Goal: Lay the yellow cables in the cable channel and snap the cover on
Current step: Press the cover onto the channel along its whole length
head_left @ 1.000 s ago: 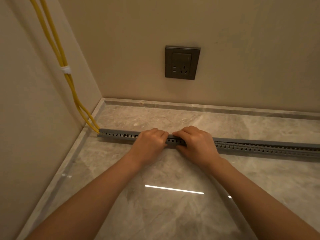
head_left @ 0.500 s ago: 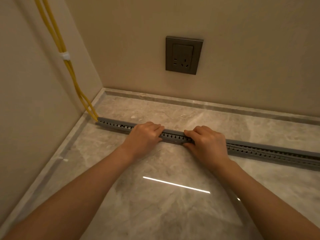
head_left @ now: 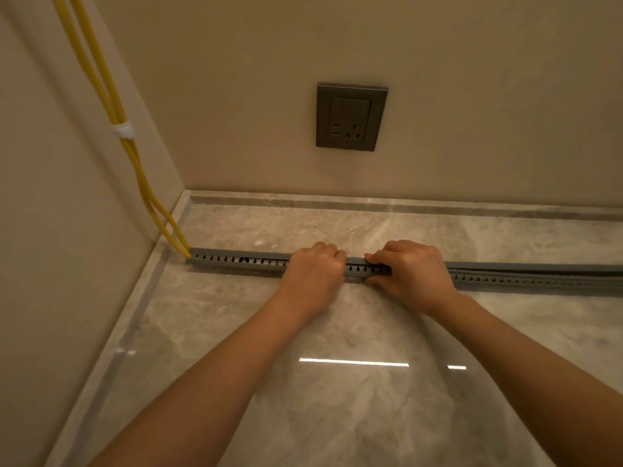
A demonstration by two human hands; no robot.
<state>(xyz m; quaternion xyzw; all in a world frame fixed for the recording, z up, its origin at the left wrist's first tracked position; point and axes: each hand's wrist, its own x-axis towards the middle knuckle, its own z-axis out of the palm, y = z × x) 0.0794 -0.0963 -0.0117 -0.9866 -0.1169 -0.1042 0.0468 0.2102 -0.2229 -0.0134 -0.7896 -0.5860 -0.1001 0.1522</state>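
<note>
Pressing along the channel (head_left: pixel 236 261), mid-frame.
Left hand (head_left: pixel 313 276) curls over it, right hand (head_left: pixel 416 274) pinches it; cables (head_left: pixel 136 163) enter far left.

Just one cam here, head-worn and wide-angle (so it catches the corner left of the socket too). It looks forward and down, facing the wall socket (head_left: pixel 351 116) nearly head-on. It sits close in, and the cable channel (head_left: pixel 236 261) crosses mid-frame below the socket.

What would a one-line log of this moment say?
left hand grips cable channel | right hand pinches it | yellow cables enter left end | cover unseated at right
</note>
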